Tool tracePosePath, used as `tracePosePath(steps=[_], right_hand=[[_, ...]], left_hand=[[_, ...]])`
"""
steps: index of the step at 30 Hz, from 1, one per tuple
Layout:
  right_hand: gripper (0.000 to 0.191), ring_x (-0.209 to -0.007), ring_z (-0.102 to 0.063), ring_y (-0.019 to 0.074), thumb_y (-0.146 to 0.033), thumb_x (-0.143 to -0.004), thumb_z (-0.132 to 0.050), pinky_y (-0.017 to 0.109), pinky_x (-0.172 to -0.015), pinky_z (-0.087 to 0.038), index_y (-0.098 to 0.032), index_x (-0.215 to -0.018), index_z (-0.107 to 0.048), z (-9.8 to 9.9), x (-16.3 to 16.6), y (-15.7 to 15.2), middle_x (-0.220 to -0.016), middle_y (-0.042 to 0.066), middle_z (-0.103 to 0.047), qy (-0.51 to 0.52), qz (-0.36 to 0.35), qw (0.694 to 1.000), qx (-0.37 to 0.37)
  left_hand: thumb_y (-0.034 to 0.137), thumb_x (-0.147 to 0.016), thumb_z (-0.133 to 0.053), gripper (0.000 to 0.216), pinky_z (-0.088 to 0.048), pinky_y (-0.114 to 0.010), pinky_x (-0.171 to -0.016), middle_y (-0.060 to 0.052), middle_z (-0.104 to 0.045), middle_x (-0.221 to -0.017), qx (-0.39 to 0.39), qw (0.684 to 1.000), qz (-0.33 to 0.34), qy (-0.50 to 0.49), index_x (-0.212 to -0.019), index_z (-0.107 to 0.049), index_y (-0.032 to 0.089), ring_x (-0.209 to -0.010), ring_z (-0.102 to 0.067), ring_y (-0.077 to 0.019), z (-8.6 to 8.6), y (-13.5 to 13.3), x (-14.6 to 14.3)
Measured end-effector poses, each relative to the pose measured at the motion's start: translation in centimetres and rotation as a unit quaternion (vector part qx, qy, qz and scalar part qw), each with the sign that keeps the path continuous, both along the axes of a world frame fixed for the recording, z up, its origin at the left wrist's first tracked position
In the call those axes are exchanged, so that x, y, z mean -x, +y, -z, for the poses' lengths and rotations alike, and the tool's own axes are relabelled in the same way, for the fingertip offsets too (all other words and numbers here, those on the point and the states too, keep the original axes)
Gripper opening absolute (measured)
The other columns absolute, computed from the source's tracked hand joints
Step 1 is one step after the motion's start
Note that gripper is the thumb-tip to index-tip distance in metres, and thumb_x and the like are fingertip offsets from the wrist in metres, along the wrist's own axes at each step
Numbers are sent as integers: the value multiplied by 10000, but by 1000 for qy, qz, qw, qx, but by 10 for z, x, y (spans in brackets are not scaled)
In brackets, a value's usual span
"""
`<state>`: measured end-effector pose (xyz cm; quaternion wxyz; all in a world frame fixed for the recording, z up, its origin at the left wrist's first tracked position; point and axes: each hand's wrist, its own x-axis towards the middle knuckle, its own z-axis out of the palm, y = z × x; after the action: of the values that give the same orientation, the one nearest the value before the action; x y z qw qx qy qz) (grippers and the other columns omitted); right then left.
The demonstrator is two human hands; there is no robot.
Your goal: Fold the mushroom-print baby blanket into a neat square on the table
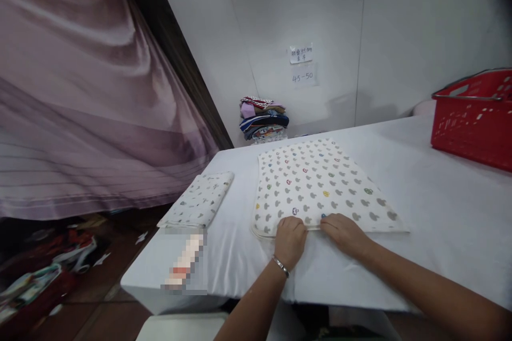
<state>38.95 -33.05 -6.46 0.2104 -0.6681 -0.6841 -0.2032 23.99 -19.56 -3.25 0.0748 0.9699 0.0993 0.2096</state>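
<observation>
A white cloth [304,184] printed with small grey and coloured mushrooms lies folded flat on the white-covered table [452,234]. At its near edge, my left hand [290,237] has its fingers curled over the layers, close to the rounded left corner. My right hand [346,233] pinches the same edge a little further right; the thumbs and fingertips are partly hidden. A silvery bracelet [280,265] circles my left wrist. Left of the cloth rests a smaller folded white cloth [202,198] with a fine print.
On the right stands a red plastic basket [472,125]. A stack of folded fabrics [264,120] sits at the far end by the wall, below paper notes [304,74]. A pinkish curtain [80,90] hangs at left. Below it, a container [34,293] of items is on the floor.
</observation>
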Motion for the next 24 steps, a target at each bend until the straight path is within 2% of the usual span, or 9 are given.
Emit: tracePosePath(steps=[4,8,13,21,24], right_hand=[[267,-705,-508,160,-99,-877,-351,296,-603,-394,-167,-828,-605,-1,0,1,-757,41,-591,-2,1,1000,14],[254,-739,-504,162,-103,-886,-355,294,-626,-386,-165,-883,-602,-2,0,2,-781,47,-587,3,-8,1000,-16],[245,-737,-490,158,-123,-895,-372,286,-619,-369,-168,-815,-599,1,1,2,-774,35,-583,-4,-25,999,29],[236,-803,-502,163,-154,-901,-379,295,-677,-378,-172,-855,-609,-4,1,-2,-864,53,-598,18,-39,997,69],[247,-813,-507,161,-143,-900,-368,295,-685,-385,-184,-874,-610,-5,1,-3,-879,50,-600,33,-29,996,79]], left_hand=[[171,-842,-460,152,-369,-347,-769,-33,-577,-774,-35,999,3,14,-724,-552,193,-802,-504,-172,1,0,-1],[153,-842,-449,130,-352,-354,-772,-35,-579,-783,-44,999,-6,7,-834,-569,200,-812,-503,-180,5,0,-1],[137,-825,-472,148,-336,-329,-718,-26,-566,-760,-78,996,13,32,-719,-558,193,-778,-492,-164,10,-1,1],[265,-794,-579,70,-339,-323,-744,0,-565,-852,-41,998,0,41,-825,-574,202,-839,-476,-161,5,-4,8],[238,-805,-561,57,-342,-326,-741,-4,-562,-856,-54,997,-6,56,-844,-584,203,-847,-475,-160,7,-3,8]])
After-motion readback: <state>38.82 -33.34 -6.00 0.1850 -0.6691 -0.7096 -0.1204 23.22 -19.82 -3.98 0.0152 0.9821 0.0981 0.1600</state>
